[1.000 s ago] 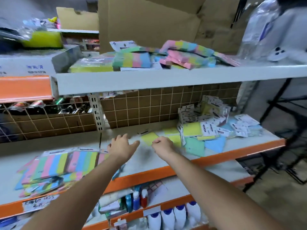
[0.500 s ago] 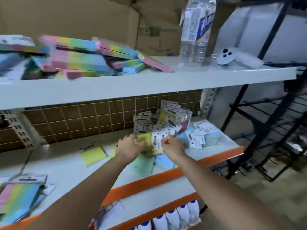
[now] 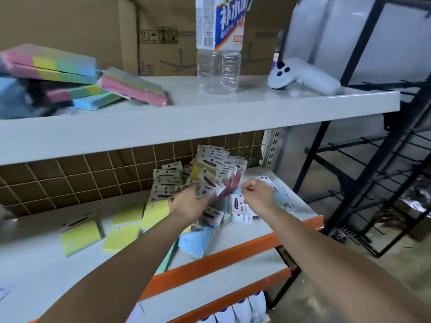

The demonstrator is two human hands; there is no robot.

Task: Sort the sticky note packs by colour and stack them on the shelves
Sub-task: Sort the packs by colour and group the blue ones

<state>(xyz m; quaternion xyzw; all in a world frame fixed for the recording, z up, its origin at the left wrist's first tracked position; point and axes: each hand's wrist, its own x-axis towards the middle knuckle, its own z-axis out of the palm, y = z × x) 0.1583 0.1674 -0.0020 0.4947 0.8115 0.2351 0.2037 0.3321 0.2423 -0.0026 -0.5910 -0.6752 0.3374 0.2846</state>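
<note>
The sorting looks only begun: a few yellow packs (image 3: pixel 80 236) lie apart on the middle shelf (image 3: pixel 268 236), while the left hand (image 3: pixel 190 203) grips into the mixed heap (image 3: pixel 210 173) and the right hand (image 3: pixel 257 194), beside it, pinches something I cannot identify.

My left hand (image 3: pixel 190 202) hides its fingers in the blurred pack heap (image 3: pixel 210 173); the water bottle (image 3: pixel 219 43) is cut off at the top edge.

Open shelf surface (image 3: pixel 46 271) lies left of the heaped packs (image 3: pixel 205 173); the upper shelf (image 3: pixel 210 120) limits headroom above.
</note>
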